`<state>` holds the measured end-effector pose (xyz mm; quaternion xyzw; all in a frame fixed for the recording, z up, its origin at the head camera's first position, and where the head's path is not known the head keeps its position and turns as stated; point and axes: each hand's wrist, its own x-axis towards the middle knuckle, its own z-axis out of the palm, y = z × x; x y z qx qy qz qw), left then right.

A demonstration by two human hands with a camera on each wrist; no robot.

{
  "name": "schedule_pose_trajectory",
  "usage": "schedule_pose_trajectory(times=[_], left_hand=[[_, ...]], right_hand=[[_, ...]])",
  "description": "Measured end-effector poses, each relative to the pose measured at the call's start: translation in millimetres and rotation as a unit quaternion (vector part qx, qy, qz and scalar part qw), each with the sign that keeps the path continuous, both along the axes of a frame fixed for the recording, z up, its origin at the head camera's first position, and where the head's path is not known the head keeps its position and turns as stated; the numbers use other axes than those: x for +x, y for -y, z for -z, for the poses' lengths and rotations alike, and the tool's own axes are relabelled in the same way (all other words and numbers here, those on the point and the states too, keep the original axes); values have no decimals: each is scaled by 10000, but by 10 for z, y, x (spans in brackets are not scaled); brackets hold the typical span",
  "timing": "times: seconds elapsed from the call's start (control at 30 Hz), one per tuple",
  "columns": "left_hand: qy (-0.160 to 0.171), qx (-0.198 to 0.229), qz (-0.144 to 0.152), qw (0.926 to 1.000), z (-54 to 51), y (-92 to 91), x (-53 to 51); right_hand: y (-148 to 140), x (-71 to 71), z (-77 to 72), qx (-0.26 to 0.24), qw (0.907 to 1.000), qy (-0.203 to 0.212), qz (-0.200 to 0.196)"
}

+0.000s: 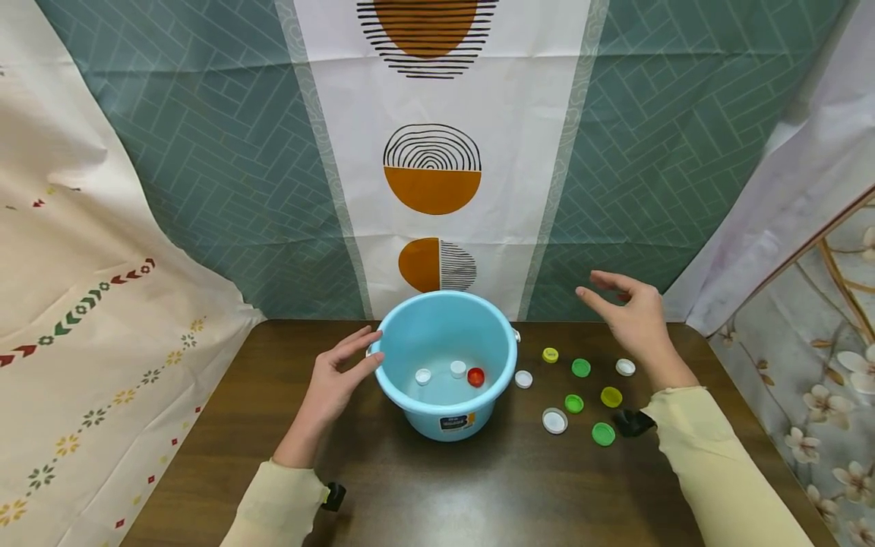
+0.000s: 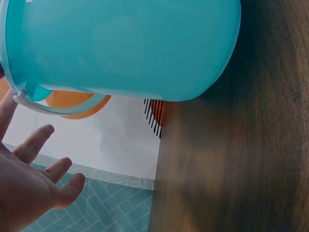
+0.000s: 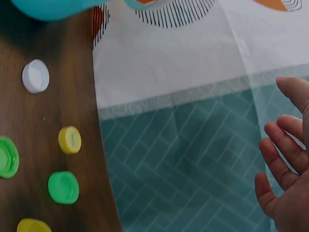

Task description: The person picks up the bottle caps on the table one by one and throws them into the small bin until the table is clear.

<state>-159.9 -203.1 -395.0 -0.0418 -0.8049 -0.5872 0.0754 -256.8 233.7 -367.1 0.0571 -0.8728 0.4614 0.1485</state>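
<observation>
A light blue bucket stands upright on the table, with two white bottle caps and a red bottle cap inside. At its left rim, my left hand touches the edge with thumb and fingertips; the left wrist view shows its other fingers loosely spread beside the white handle. My right hand is raised over the table's right side, thumb and fingers apart, holding nothing. Below and beside it lie loose caps, among them a yellow cap, a green cap and a white cap.
The dark wooden table ends at a patterned cloth hanging behind. More loose caps lie right of the bucket, including a large white cap and a green cap. Further cloths hang at both sides.
</observation>
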Motion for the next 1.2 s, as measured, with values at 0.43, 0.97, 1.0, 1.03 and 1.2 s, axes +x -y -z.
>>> schedule_pose_trajectory(times=[0.43,0.97,1.0,1.03,1.2], left_hand=[[-40,1,26,10000,-5,-5,-9],[-36,-17,30,10000,-5,-11,3],[-30,-14,28,10000,-5,-10,4],[-19,-17,23,10000,-4,-9,4],[2,-28,-3,10000,-18,-8,8]], right_hand=[[-406,3,283,151,9982,219,529],[-726,67,640,357,9941,422,931],[-743,68,666,409,9935,423,971],[-759,69,692,460,9929,426,1009],[-826,77,796,680,9906,457,1091]])
